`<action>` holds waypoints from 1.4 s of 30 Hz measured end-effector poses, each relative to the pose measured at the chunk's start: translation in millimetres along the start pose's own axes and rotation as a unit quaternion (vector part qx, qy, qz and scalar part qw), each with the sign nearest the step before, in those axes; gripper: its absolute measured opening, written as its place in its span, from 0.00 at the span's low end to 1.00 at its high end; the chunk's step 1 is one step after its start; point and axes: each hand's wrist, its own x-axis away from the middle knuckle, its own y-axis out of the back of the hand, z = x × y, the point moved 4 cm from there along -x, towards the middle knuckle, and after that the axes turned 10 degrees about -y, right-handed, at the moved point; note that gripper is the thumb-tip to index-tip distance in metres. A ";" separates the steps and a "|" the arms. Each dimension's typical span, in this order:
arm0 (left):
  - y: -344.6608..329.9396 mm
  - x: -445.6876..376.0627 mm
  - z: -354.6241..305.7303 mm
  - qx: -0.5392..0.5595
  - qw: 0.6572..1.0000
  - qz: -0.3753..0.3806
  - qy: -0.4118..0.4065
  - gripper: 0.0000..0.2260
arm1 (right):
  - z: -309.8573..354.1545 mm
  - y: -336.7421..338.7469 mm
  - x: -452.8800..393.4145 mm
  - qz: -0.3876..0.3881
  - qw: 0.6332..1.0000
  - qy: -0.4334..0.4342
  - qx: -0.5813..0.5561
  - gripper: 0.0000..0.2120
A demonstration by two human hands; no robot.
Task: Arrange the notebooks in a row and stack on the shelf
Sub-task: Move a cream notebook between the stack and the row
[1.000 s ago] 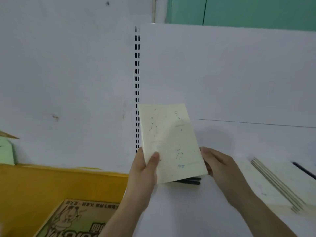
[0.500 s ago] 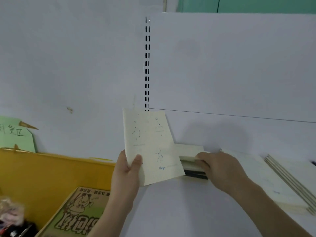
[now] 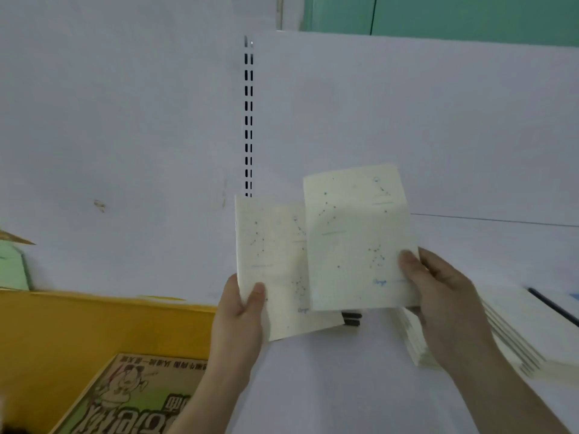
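Observation:
Two cream notebooks with constellation prints are held up in front of the white shelf (image 3: 329,386). My left hand (image 3: 239,311) grips the lower left corner of the left notebook (image 3: 271,261). My right hand (image 3: 438,292) holds the right notebook (image 3: 357,236) by its lower right edge; it overlaps the left one and sits slightly higher. Beneath them, dark notebook spines (image 3: 352,319) peek out on the shelf. A stack of cream notebooks (image 3: 513,333) lies flat on the shelf at the right, partly hidden by my right forearm.
A yellow bin (image 3: 94,327) stands at the lower left, holding a brown printed box (image 3: 134,399). A slotted shelf upright (image 3: 248,120) runs up the white back panel. A green card (image 3: 12,270) leans at the far left.
My right hand has lifted a second cream notebook off the shelf and raised it beside the one in my left hand. The left notebook stayed roughly in place.

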 end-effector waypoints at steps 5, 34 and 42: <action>-32.3 14.6 -8.2 0.054 0.998 0.026 0.025 0.08 | -41.6 -5.9 11.7 -0.103 0.983 -0.007 0.152 0.14; -331.3 126.4 -19.9 -0.268 0.929 0.234 -0.106 0.13 | -35.0 293.2 -0.5 -0.157 0.916 0.003 0.369 0.07; -387.5 120.8 1.3 -0.432 0.869 0.211 -0.118 0.10 | -59.1 328.4 -63.2 -0.085 0.881 0.022 0.464 0.19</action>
